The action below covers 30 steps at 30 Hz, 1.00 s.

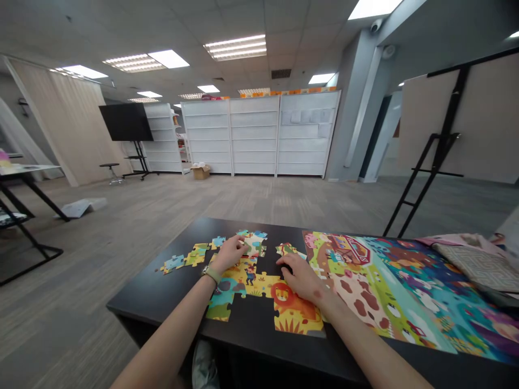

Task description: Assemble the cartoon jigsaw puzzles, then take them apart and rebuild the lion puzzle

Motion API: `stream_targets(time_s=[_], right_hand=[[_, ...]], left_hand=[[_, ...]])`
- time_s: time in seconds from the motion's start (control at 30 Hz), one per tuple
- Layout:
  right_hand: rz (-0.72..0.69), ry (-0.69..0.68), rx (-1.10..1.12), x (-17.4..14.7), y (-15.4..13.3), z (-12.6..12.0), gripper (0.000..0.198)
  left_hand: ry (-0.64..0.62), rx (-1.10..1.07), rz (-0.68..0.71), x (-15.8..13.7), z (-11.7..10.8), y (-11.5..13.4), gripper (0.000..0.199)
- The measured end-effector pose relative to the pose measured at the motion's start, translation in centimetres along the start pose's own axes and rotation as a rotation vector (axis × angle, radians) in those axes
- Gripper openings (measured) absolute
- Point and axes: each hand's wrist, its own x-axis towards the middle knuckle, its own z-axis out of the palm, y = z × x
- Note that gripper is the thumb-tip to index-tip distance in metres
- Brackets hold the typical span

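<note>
A partly joined jigsaw puzzle with a yellow ground lies on the black table. Its lion section is at the lower right, and a green and teal section is at the lower left. My left hand, with a watch on the wrist, has its fingers closed at the edge of a puzzle piece in the upper part. Beside the lion section, my right hand rests low with thumb and fingers apart. Just beyond its fingertips lie a few loose pieces.
More joined pieces extend toward the table's left side. On the right are a farm picture sheet and a darker blue picture sheet. Folded fabric sits at the far right. A black easel stand stands behind the table.
</note>
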Motion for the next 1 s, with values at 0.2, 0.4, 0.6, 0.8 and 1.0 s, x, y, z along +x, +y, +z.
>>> stream_targets(time_s=[0.2,0.4,0.6,0.8,1.0], right_hand=[[0.003,-0.015,-0.007,-0.2,0.1,0.0,0.028],[-0.036,-0.076,-0.259,1.7,-0.8,0.7,0.047],[-0.118,-0.229,-0.369,3.4,-1.5,0.8,0.054],[0.009,-0.081,-0.44,3.1,-1.0,0.3,0.041],[0.085,-0.104,-0.388,3.1,-0.6,0.7,0.045]], left_hand=[[0.028,0.099,0.033,-0.1,0.3,0.0,0.014],[0.034,0.175,0.051,-0.1,0.8,-0.6,0.019],[0.045,0.266,0.068,0.0,1.1,-0.7,0.014],[0.058,0.346,0.077,-0.1,1.2,-0.5,0.011],[0.101,0.395,0.09,-0.3,1.3,-0.5,0.026]])
